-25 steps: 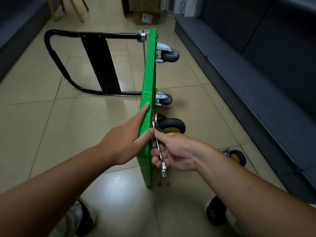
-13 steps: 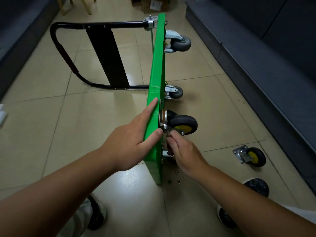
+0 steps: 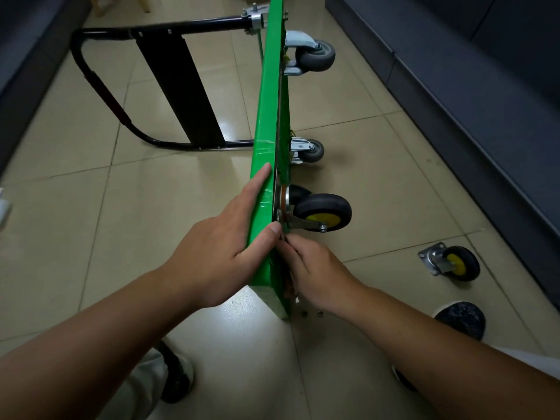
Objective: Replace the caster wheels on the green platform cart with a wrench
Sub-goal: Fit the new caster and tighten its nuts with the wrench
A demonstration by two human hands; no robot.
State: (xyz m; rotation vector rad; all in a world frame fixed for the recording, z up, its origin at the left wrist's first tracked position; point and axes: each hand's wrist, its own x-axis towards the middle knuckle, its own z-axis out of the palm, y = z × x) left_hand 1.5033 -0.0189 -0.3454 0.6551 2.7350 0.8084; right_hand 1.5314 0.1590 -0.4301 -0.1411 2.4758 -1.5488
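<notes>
**Two hands at the cart's near caster**

Two hands meet at the near end of the cart [image 3: 266,116], which stands on its long edge on the tiled floor [image 3: 151,207] with its black handle [image 3: 100,86] out to the left. The left hand [image 3: 218,253] lies flat on the upper edge, fingers straight and thumb pressed against the rim. The right hand [image 3: 315,274] is tucked against the underside just below the yellow caster [image 3: 322,212], with its fingers bent in toward the mounting plate. Whether they grip anything there is hidden, so I cannot tell. Farther along the underside sit two grey casters, one mid-deck [image 3: 312,151] and one at the far end [image 3: 315,56]. A loose caster [image 3: 451,263] with a yellow hub lies on the floor to the right, well apart from the cart. Small nuts [image 3: 320,313] lie just beside the cart's near corner.
</notes>
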